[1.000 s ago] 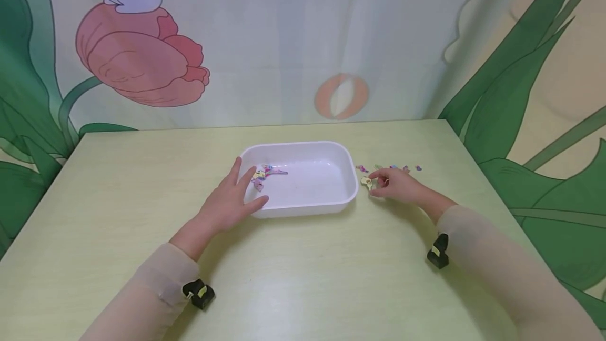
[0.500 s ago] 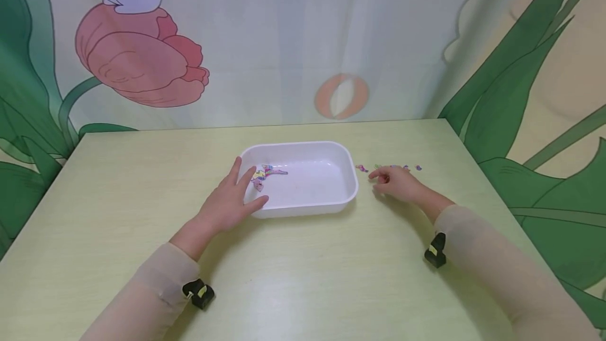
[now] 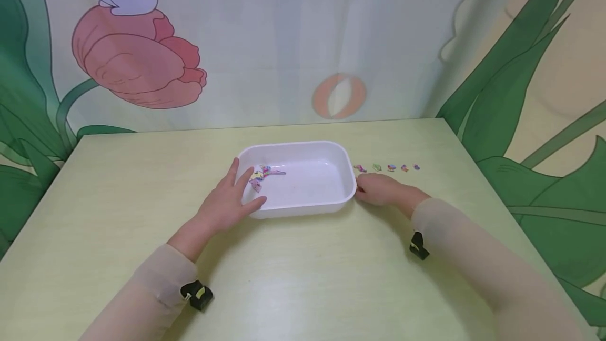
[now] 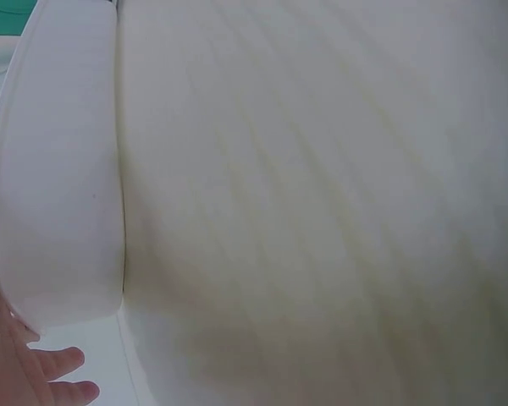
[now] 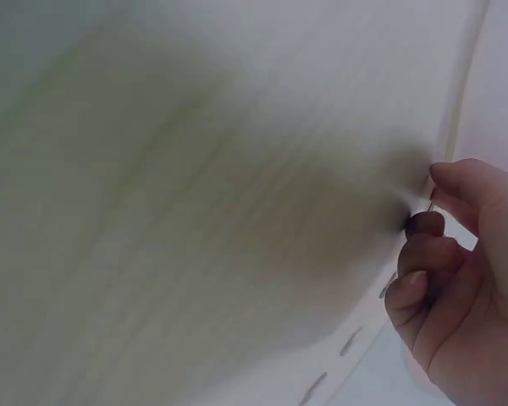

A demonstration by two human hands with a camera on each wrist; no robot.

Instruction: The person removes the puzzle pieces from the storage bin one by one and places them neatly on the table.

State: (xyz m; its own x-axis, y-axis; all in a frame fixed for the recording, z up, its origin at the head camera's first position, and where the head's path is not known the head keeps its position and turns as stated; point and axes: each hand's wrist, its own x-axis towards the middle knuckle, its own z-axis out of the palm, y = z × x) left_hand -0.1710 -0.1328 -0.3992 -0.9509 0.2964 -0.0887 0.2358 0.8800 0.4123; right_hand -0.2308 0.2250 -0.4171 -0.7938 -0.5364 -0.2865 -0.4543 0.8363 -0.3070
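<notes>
A white rectangular tray [image 3: 303,208] stands mid-table. Over its left end lies my left hand [image 3: 221,209], fingers spread and straight, thumb across the near corner. Several small colourful flat pieces [image 3: 265,172] lie inside the tray near these fingers. My right hand [image 3: 384,189] is at the tray's right wall, low over the table. In the right wrist view its thumb and forefinger pinch a small flat piece [image 5: 432,196], seen edge-on as a thin sliver; the other fingers curl in. From the head view this piece is mostly hidden.
Several small flat coloured pieces form a row right of the tray, among them a pink one [image 3: 360,168], a green one [image 3: 376,167] and a purple one [image 3: 416,167]. Behind the pale wooden table [image 3: 284,278] hangs a printed curtain [image 3: 265,57].
My right hand closed over a pale yellow flat piece beside the tray and moved left to the tray's right wall. The piece no longer shows on the table. My left hand kept its place.
</notes>
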